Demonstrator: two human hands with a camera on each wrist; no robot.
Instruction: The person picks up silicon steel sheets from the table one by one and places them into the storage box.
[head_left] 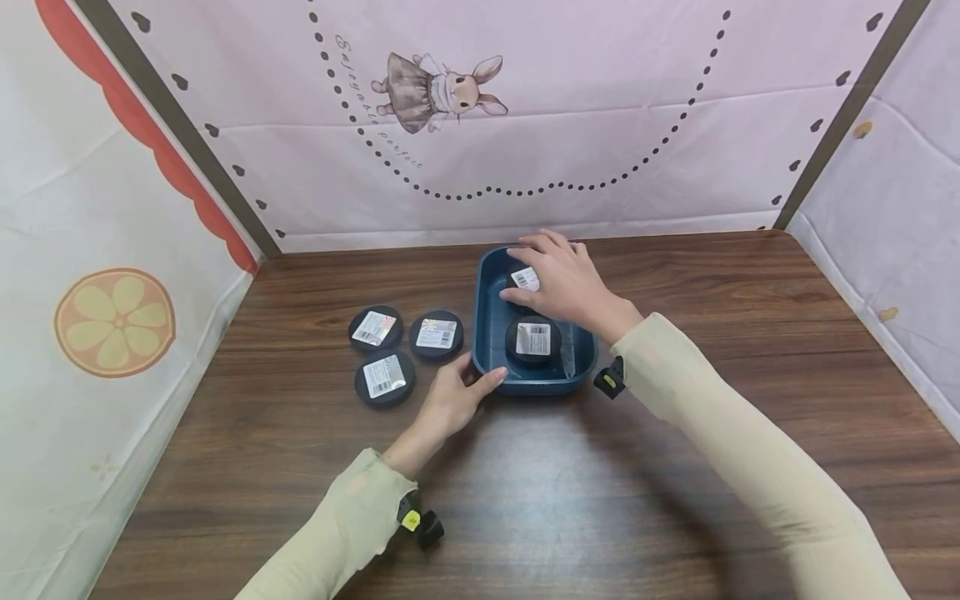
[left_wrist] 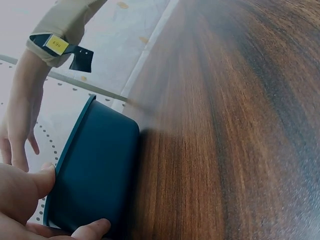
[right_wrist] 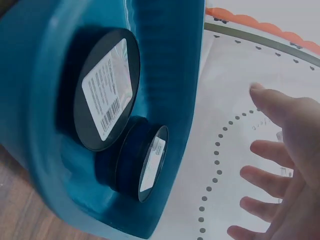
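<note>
A blue plastic bin stands on the table with two round black tubs in it, a near tub and a far tub, both with white barcode labels. My left hand grips the bin's near left corner, thumb at the rim; in the left wrist view the fingers lie against the bin's outer wall. Over the far part of the bin hovers my right hand, partly hiding the far tub. The right wrist view shows that hand with fingers spread and nothing held.
Left of the bin, three more labelled black tubs lie on the wooden table: one at the back left, a right one and a front one. A printed cloth hangs behind the table, with further cloth at both sides.
</note>
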